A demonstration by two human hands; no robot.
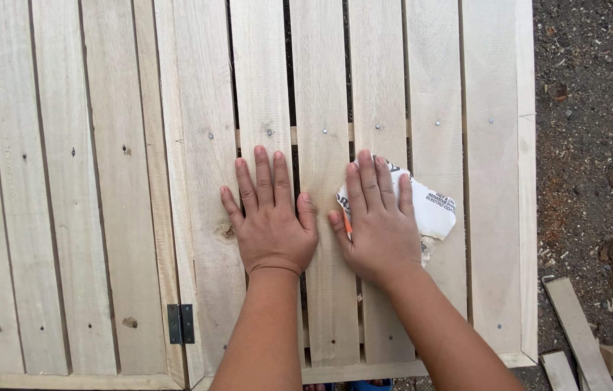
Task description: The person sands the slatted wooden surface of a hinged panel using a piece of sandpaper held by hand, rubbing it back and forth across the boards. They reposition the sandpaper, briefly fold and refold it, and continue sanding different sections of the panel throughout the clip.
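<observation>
Pale slatted wood (pixel 321 87) bears crumpled white sandpaper (pixel 433 210) (print-backed) under right hand (pixel 379 224).

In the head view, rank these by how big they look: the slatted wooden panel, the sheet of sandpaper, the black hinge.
1. Slatted wooden panel, by far the largest.
2. Sheet of sandpaper, partly hidden under the right hand.
3. Black hinge, smallest.

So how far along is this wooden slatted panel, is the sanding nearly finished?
Built already: the slats are nailed on and a hinge joins two panels. In hand: the right hand presses a sheet of sandpaper on a slat while the left hand lies flat. How much sanding remains I cannot tell.
</observation>
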